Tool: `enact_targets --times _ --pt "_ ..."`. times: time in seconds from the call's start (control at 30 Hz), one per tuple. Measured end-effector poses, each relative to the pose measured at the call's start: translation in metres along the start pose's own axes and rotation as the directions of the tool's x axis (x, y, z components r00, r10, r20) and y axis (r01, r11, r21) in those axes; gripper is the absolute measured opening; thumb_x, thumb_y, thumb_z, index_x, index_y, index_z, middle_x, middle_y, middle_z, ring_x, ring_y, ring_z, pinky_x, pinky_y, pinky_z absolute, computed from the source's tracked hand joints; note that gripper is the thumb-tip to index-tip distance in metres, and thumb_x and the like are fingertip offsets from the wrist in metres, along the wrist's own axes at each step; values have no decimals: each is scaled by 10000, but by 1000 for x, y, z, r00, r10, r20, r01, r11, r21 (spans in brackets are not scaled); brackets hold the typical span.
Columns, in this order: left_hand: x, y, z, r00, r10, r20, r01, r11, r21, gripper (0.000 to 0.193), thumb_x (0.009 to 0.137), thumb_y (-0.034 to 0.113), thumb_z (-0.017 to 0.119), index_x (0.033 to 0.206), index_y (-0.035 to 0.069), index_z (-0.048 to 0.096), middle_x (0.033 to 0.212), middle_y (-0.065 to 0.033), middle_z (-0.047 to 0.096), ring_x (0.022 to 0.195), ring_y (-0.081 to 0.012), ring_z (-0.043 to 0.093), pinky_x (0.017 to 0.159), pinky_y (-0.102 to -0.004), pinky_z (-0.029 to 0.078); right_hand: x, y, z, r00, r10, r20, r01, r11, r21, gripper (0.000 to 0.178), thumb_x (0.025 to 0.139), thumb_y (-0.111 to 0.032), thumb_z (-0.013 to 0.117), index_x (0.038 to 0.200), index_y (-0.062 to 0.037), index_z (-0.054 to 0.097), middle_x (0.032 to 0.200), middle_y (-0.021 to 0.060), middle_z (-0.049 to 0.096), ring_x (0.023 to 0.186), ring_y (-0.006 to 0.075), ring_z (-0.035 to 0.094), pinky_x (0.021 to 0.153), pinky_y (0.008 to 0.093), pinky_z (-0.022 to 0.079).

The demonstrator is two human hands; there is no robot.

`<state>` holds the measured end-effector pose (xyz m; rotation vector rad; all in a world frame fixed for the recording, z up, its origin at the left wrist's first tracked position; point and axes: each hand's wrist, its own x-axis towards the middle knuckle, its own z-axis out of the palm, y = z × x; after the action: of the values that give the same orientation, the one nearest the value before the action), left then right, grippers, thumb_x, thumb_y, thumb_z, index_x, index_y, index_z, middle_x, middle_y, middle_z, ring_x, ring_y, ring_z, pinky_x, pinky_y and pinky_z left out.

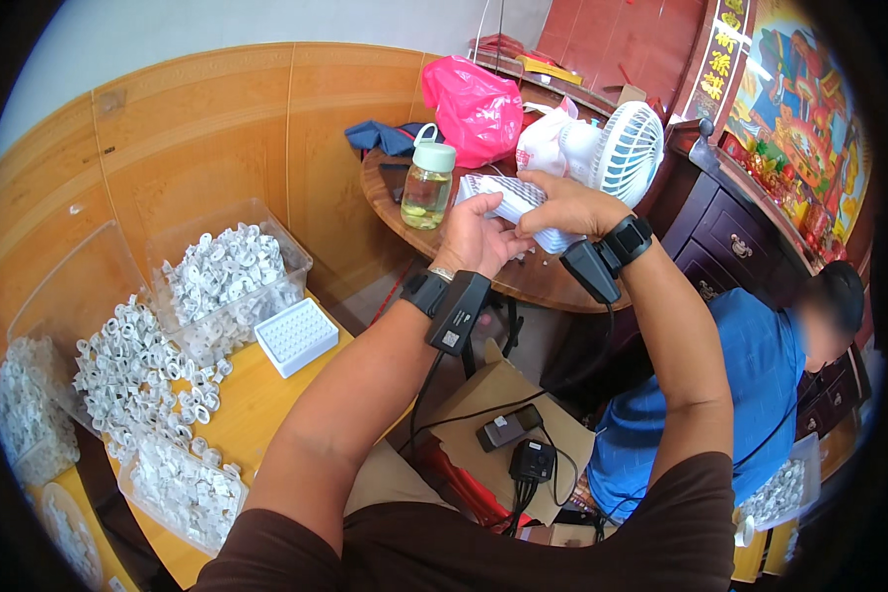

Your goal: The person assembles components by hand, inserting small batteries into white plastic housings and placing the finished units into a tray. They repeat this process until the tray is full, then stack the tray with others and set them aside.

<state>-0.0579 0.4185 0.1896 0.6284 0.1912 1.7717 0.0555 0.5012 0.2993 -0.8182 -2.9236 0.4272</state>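
Both my hands are raised over the round wooden table (390, 192). Between them is a pale, block-like tray with a dotted grid face (503, 192), held tilted. My right hand (577, 205) grips its far and right side, thumb and fingers around it. My left hand (476, 240) has its thumb by the lower left edge, fingers curled beneath. Part of the tray is hidden behind the fingers. A similar white grid tray (297, 338) rests on the yellow table (252, 395) at left. Beside it lie a heap of small white ring-shaped parts (133, 370) and a full clear bin (229, 281).
A glass bottle (427, 187), pink bag (474, 111) and white fan (629, 153) stand on the round table. Another clear bin (183, 493) holds white parts. Below me, an open cardboard box (464, 400) has cabled devices. A person in blue (696, 385) sits at right.
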Motion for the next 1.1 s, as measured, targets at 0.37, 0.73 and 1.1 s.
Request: enact_targets --times 0.37,0.73,1.1 --pt "-85 17 11 987 157 -41 -153 985 85 444 893 243 411 1264 -2 401 1221 -212 528 1112 -362 542 976 -521 415 -37 -57 30 983 -182 27 176 974 145 911 624 -306 708 1404 -2 348 1131 194 588 980 235 596 827 293 467" --pt "-254 36 -57 884 356 -302 -305 930 205 482 905 262 412 1288 -32 407 1259 -195 546 1142 -355 556 963 -496 454 -48 -136 189 835 -550 -30 550 835 4 882 589 -439 731 1320 -53 424 1067 248 589 978 397 600 836 444 483" --pt "-319 4 -144 741 319 -591 -282 946 157 500 886 292 410 1308 24 429 1226 -160 581 1104 -296 594 931 -428 492 -42 -139 318 786 -617 42 616 787 41 935 629 -456 735 1375 -38 357 1065 257 564 958 421 583 820 480 475"
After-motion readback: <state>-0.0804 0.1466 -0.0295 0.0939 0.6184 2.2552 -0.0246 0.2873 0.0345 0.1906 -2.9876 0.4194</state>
